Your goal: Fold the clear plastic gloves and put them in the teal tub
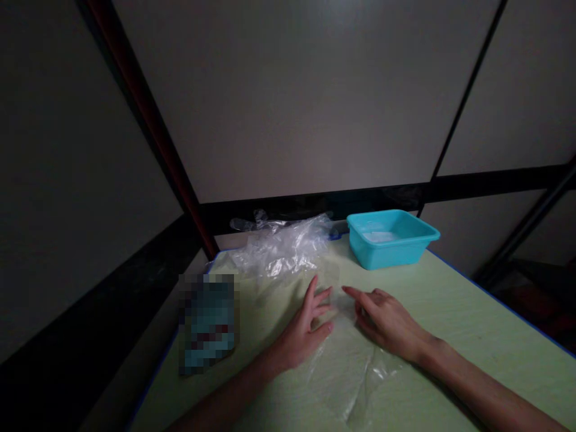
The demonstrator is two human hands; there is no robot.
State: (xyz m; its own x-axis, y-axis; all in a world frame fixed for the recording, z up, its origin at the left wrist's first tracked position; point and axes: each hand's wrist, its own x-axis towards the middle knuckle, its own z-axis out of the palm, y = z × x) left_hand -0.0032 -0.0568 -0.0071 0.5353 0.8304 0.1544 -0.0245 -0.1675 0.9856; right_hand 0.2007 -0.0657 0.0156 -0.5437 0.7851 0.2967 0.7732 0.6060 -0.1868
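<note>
Clear bag [346, 366] laid flat on green table [472, 324], pressed at far edge by both hands. Left hand [303, 336] fingers spread; right hand [387, 321] forefinger extended. Teal tub [389, 238], crumpled plastic [281, 246] behind.

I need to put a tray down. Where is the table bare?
Bare: the table right of the right hand, in front of the turquoise basin; also the near-left strip beside the left hand. Crowded: crumpled plastic at the far edge, and a clear sheet under both hands.
</note>
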